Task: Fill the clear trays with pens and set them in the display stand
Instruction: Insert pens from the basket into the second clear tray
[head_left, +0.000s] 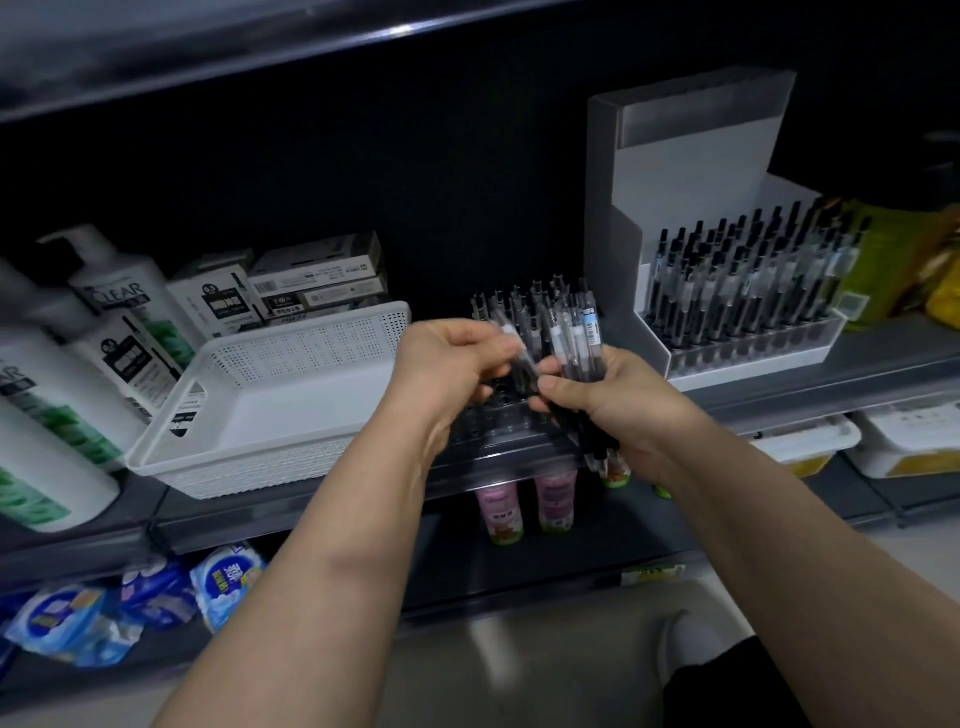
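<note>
the display stand sits at the shelf's right with one filled tray, likely to leave room for loading. the clear tray, part full, sits under both hands. the right hand clutches a bundle of pens as stock; the left hand pinches one pen, seemingly to slot it.

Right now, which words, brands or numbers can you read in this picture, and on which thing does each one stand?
"CLEAR": on the white pump bottle, far left of the shelf.
"0.5": on the white pen box behind the white basket.
Too blurred to read: print on the stacked boxes, the blue packets below, the pink bottles, and the labels on the pens in the hands.
</note>
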